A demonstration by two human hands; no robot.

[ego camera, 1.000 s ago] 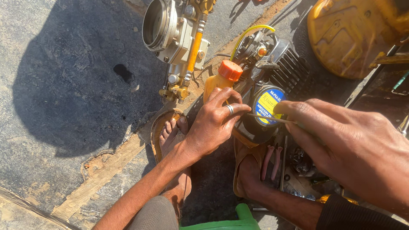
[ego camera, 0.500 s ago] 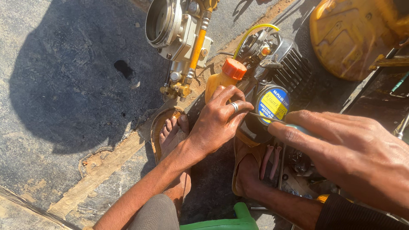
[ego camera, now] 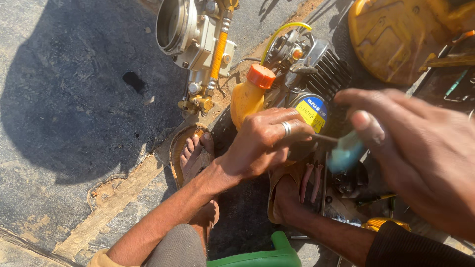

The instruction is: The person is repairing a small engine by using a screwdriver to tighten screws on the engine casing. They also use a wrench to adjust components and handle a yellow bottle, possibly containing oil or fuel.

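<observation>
Head view, looking down. Two hands working over one small engine (ego camera: 316, 74) lying on the ground right of centre, its black cooling fins showing far right.

Left hand (ego camera: 264, 143), ringed, resting closed over the round engine part bearing one label (ego camera: 311, 111), fingers gripping the metal tip of a tool. Right hand (ego camera: 420, 153), large and blurred at near right, pinching the pale blue handle of that one screwdriver (ego camera: 344, 151), shaft pointing left toward the left hand.

One yellow bottle (ego camera: 247, 96) with an orange cap standing just left of the engine, touching it. One yellow hose (ego camera: 282, 32) arching over the far side. One grey metal pump body (ego camera: 185, 29) with a yellow rod lying farther left, cut off at the top edge. One yellow tank (ego camera: 396, 34) at far right, cut off too.

Label: round, blue above and yellow below, half covered by the left hand's fingers.

Two bare feet in sandals (ego camera: 193, 153) showing under the arms; right one mostly hidden. One pair of red-handled pliers (ego camera: 309, 180) lying near the right foot, partly shaded. One green plastic thing (ego camera: 267, 254) at the near edge, cut off, kind hard to tell.
</observation>
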